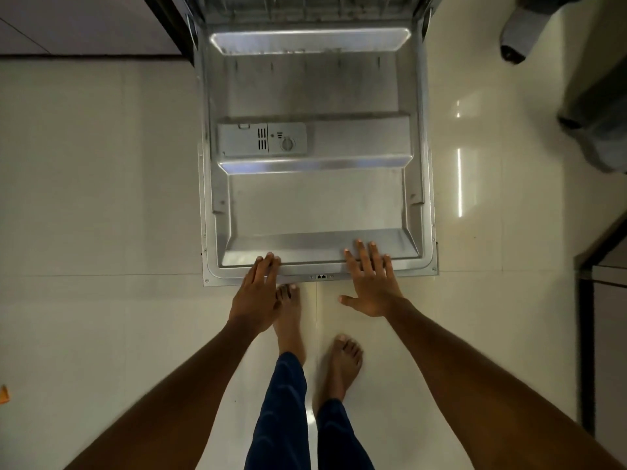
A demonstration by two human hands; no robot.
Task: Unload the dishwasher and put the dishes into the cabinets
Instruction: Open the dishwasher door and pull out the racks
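Note:
The steel dishwasher door (315, 198) lies folded down flat in front of me, its inner face up, with the grey detergent dispenser (262, 140) near its middle. My left hand (258, 292) rests with straight fingers on the door's near edge at the left. My right hand (371, 281) lies flat, fingers spread, on the same edge at the right. Neither hand holds anything. A strip of the lower wire rack (305, 10) shows at the top; no dishes can be made out in it.
Pale glossy floor tiles (101, 198) surround the door. My bare feet (342, 359) stand just behind its near edge. A dark cabinet front (84, 25) is at the top left, dark appliances (597, 106) at the right, and a dark frame (585, 334) at the right edge.

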